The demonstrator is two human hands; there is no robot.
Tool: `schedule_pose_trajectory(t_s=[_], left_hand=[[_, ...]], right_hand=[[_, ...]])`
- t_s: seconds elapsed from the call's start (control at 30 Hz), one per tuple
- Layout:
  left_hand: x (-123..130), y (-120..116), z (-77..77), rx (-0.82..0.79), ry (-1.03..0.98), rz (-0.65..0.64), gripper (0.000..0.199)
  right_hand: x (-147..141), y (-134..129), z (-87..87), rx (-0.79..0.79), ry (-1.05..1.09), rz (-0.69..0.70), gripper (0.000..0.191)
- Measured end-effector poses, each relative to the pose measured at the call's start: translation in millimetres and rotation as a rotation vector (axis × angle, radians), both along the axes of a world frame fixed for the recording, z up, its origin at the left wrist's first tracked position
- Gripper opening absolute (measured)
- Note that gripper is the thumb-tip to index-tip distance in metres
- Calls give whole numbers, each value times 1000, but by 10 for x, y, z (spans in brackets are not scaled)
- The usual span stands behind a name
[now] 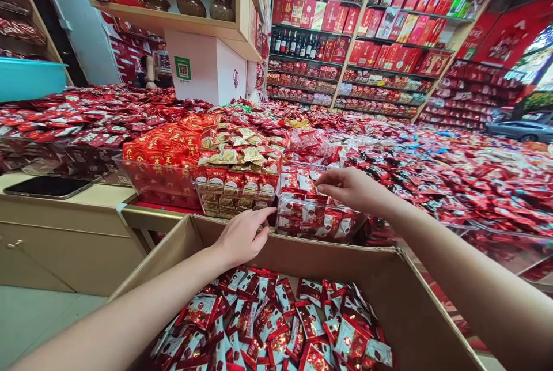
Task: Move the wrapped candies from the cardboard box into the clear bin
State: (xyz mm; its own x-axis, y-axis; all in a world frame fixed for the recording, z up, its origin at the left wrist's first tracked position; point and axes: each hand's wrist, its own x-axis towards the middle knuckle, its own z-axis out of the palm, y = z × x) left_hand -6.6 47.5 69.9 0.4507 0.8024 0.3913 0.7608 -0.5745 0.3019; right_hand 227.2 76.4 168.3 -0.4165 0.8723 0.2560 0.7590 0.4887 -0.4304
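Note:
My left hand reaches over the far wall of an open cardboard box, near the front of the clear bins. Its index finger and thumb are apart, with nothing seen between them. My right hand hovers at the top of a clear bin of red-and-white packets. Its fingers are loosely curved with a small gap, and no packet shows in them. Inside the box lie many loose red-and-white wrapped sweets. Just left of the right-hand bin stands another with gold-and-red durian packets.
Red gift packets fill a bin on the left. A phone lies on the counter. Heaps of wrapped sweets spread to the right. Shelves with bottles and boxes line the back; a person is behind the display.

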Motion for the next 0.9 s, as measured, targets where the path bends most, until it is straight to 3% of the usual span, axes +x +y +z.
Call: schedule_pose_trajectory(t_s=[0.13,0.23,0.3,0.37,0.4,0.5,0.6,0.73,0.9], left_hand=[[1,7,-17,2,1,8,39],[9,10,-29,7,2,8,40],[16,8,-28,12,4,-3,39],[23,4,-19,15,6,-11,39],[26,1,-12,15,7,-12,39],[33,-6,7,1,8,-9,40],[38,-5,9,-20,6,-19,41],[49,-2,-11,0,11,-14,40],[65,0,-26,31,20,-5,37]], right_hand=[[-66,-243,63,238,111,-85,19],[-179,-535,-44,125,97,55,16],[-255,-691,-280,-104,-14,273,14],[-311,-769,-653,-315,-168,452,16],[-328,-780,-874,-373,-233,477,16],[-331,-752,-1549,-411,-325,314,17],[-277,-726,-2023,-495,-303,120,37],[-232,-709,-2231,-610,-199,-14,61],[-329,-663,-2297,-606,-118,-117,48]])
